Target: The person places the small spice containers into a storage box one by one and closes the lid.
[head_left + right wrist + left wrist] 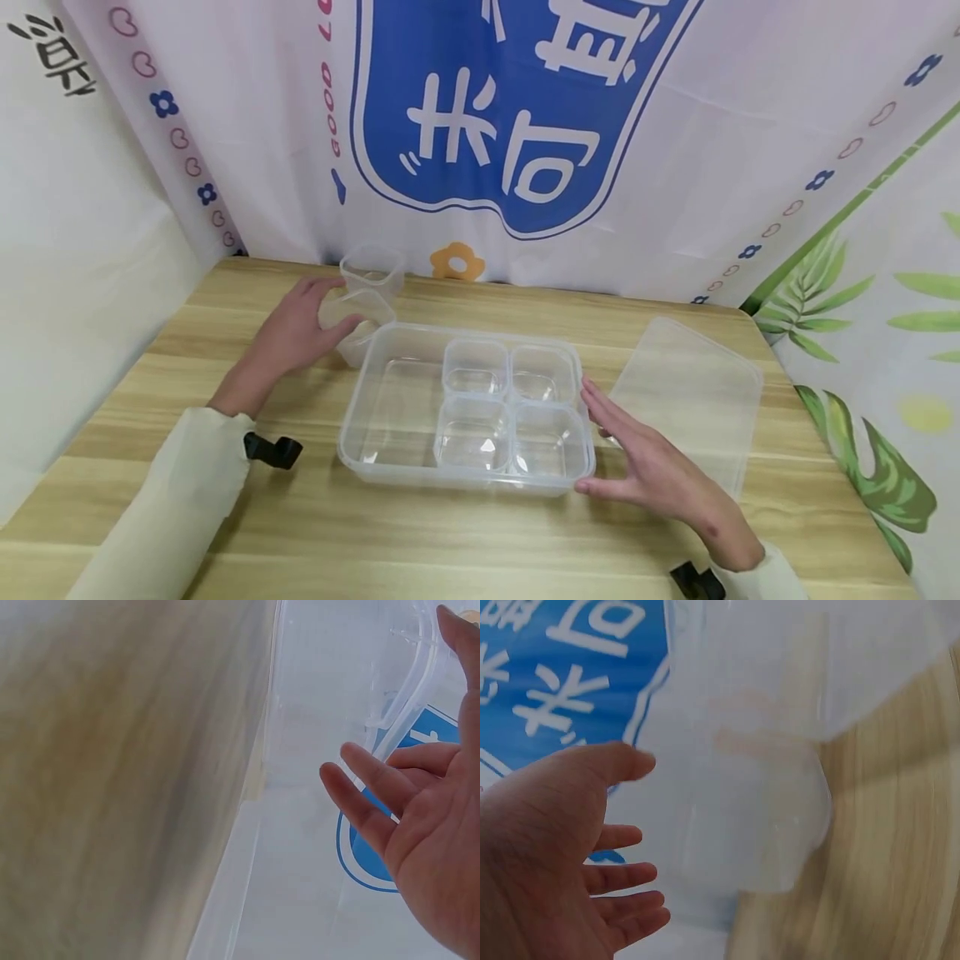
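Observation:
A large clear plastic box [405, 477] stands on the table, with several small clear containers [476, 367] fitted into its right part; its left part shows a bare floor. Two more small clear containers stand behind its left corner, a nearer one [360, 304] and a farther one [378, 265]. My left hand [296, 329] is beside the nearer one, thumb and fingers spread apart; in the left wrist view the fingers [622, 877] are extended next to clear plastic [750, 840]. At the box's right end, my right hand [648, 458] has thumb and fingertips right at the wall, fingers extended.
A flat translucent lid [690, 392] lies on the wooden table [360, 550] to the right of the box, partly behind my right hand. A printed cloth [285, 167] hangs along the table's back edge. Black wrist straps [272, 450] show on both sleeves.

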Available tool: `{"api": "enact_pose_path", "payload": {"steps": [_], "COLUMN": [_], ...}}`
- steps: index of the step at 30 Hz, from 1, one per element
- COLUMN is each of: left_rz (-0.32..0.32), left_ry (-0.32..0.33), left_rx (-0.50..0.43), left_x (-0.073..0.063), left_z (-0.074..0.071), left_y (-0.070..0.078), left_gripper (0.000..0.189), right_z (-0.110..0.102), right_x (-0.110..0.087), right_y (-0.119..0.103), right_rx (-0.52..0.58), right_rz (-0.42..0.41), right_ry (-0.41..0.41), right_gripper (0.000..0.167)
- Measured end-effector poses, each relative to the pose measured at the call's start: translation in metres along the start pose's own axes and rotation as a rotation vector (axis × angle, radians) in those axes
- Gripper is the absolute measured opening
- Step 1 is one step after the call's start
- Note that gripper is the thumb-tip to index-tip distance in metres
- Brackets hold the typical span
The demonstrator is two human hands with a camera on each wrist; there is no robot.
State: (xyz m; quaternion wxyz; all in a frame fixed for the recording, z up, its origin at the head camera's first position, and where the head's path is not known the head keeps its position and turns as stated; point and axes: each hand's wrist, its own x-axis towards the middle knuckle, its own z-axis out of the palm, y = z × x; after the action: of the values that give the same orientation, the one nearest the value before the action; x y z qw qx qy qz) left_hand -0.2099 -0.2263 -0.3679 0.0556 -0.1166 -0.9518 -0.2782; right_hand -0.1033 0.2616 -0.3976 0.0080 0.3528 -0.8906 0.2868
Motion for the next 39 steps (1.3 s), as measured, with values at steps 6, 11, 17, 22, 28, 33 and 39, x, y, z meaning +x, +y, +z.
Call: {"api": "enact_pose_path", "payload": {"steps": [6,11,17,22,28,33,39], "left_rz": [-0.022,-0.006,0.020,0.060,0.032,0.015,0.008], "left_ry": [-0.108,-0.171,-0.206,-0.194,-0.190,-0.185,-0.164], "left_rx": [-0.101,-0.183,-0.247,-0.257,-0.208,-0.200,-0.195], "left_x": [0.004,0.005,0.006,0.005,0.001,-0.001,0.001], "left_z": [-0.001,0.001,0.007,0.010,0.011,0.013,0.012], "left_y": [-0.017,-0.024,-0.029,-0.030,-0.028,-0.029,-0.027], "left_gripper": [0.081,0.075,0.079,0.080,0.084,0.087,0.087], "right_z": [0.001,0.002,0.002,0.001,0.000,0.000,-0.002], "right_x": [0.002,0.001,0.000,-0.001,-0.002,-0.002,-0.002], "right_y": [0.002,0.002,0.001,0.000,-0.001,-0.002,-0.002], "right_rx": [0.015,0.011,0.009,0.004,0.015,0.009,0.000], "right_rz": [-0.008,-0.015,-0.011,-0.004,0.024,0.018,0.028], "right_ry": [-0.007,-0.005,-0.009,-0.013,-0.029,-0.034,-0.027], "right_gripper": [0.108,0.108,0.107,0.106,0.107,0.107,0.109]}}
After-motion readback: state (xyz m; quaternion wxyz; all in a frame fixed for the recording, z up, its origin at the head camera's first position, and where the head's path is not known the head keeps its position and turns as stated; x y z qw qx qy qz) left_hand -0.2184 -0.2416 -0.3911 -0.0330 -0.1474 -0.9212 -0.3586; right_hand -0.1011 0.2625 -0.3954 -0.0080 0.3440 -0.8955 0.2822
